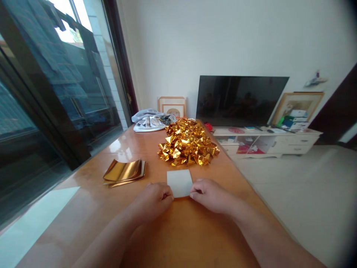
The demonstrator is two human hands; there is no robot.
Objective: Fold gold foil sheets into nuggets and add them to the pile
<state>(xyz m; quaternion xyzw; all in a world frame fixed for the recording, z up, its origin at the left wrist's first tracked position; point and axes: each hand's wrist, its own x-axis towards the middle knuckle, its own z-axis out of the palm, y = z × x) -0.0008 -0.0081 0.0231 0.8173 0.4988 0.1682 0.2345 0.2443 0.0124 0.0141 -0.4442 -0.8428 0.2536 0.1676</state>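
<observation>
A pale, nearly square sheet of paper (180, 182) lies on the wooden table in front of me, its whitish side up. My left hand (159, 197) pinches its near left corner between thumb and curled fingers. At the near right corner, my right hand (205, 193) grips the paper in the same way. To the left sits a loose stack of shiny gold foil paper (125, 172), its sheets slightly curled. Just beyond the sheet rises a heap of folded gold foil pieces (189, 143).
A crumpled grey-and-white cloth (152, 121) rests at the table's far end. The table (189, 238) has its right edge near my right forearm. A television (241, 100) and a low white cabinet (287, 143) stand beyond, with a glass door (64, 74) at left.
</observation>
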